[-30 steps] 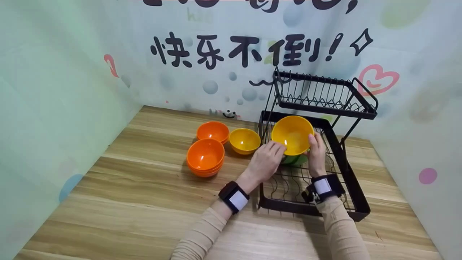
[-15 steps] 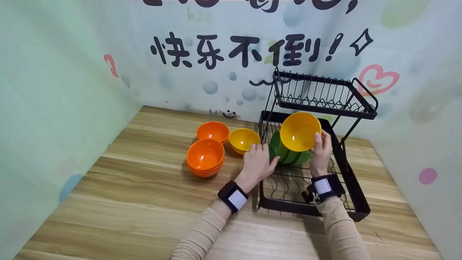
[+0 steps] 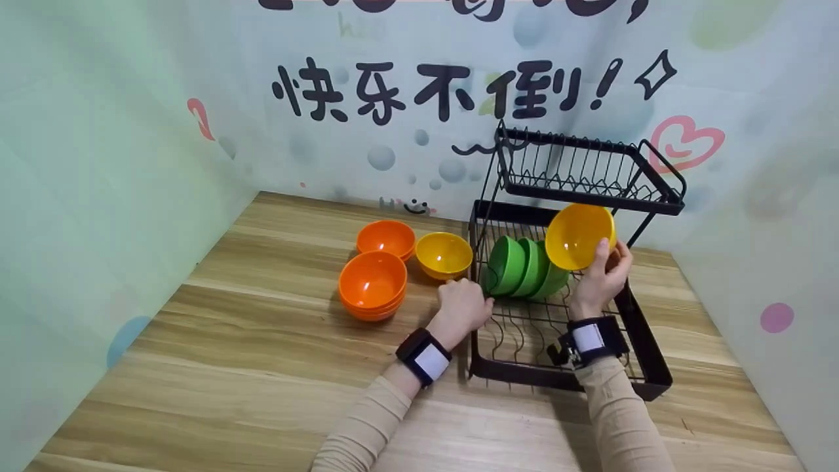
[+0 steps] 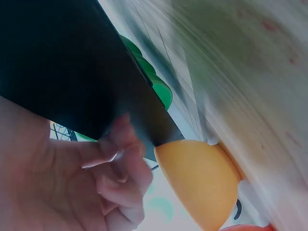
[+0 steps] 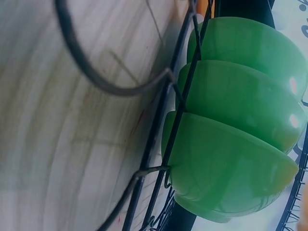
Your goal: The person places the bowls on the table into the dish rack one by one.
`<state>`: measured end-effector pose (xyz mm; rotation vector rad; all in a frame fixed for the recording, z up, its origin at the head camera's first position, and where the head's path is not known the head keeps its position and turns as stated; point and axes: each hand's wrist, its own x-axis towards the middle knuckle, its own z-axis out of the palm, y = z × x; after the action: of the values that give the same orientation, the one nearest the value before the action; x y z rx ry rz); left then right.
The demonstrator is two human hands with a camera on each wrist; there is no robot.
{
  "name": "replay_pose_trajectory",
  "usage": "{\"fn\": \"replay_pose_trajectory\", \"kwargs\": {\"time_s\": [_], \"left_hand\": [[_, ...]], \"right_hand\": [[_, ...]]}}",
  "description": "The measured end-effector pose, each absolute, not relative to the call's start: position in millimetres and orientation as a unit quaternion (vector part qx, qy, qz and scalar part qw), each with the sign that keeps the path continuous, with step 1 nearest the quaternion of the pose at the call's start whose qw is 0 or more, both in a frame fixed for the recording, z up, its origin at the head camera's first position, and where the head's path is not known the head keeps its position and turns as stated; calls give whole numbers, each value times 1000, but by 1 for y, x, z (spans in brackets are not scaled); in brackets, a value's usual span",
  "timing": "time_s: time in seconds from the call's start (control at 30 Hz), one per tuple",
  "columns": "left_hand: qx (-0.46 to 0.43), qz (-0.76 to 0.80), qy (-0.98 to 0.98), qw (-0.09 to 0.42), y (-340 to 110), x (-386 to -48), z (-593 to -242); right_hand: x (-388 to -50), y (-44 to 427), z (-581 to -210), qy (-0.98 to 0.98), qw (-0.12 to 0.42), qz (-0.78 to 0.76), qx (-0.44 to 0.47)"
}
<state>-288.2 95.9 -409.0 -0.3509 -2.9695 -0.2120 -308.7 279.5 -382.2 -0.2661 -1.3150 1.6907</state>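
My right hand (image 3: 600,278) holds a yellow bowl (image 3: 580,236) above the lower tier of the black dish rack (image 3: 524,373), thumb inside the rim and fingers behind. In the rack stand green bowls (image 3: 508,265) tipped on their sides in a row; the right wrist view shows their outer walls (image 5: 226,163) close up. My left hand (image 3: 462,307) is at the rack's left edge with loosely curled fingers (image 4: 130,178) and nothing in them. Just beyond it, a second yellow bowl (image 3: 444,254) sits upright on the table; it also appears in the left wrist view (image 4: 199,183).
Two stacks of orange bowls, a front one (image 3: 372,282) and a back one (image 3: 387,237), stand left of the yellow bowl on the wooden table (image 3: 262,341). The rack's upper tier (image 3: 583,167) overhangs the back of the lower one. A printed backdrop (image 3: 367,157) rises behind.
My right hand has carried the yellow bowl rightward, uncovering the green bowls. My left hand has let go of that bowl and drawn back left and down to the rack's edge.
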Motion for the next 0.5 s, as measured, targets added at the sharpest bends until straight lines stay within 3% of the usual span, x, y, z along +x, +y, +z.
{"fn": "replay_pose_trajectory", "kwargs": {"time_s": [0.27,0.5], "left_hand": [[-126,-73,-988,45,97,-286,-407],[-131,-74,-988,33,96,-287,-407]], "right_hand": [[-308,284,-379,-540,496,663,-156],[-309,289,-379,-545,480,661,-190]]}}
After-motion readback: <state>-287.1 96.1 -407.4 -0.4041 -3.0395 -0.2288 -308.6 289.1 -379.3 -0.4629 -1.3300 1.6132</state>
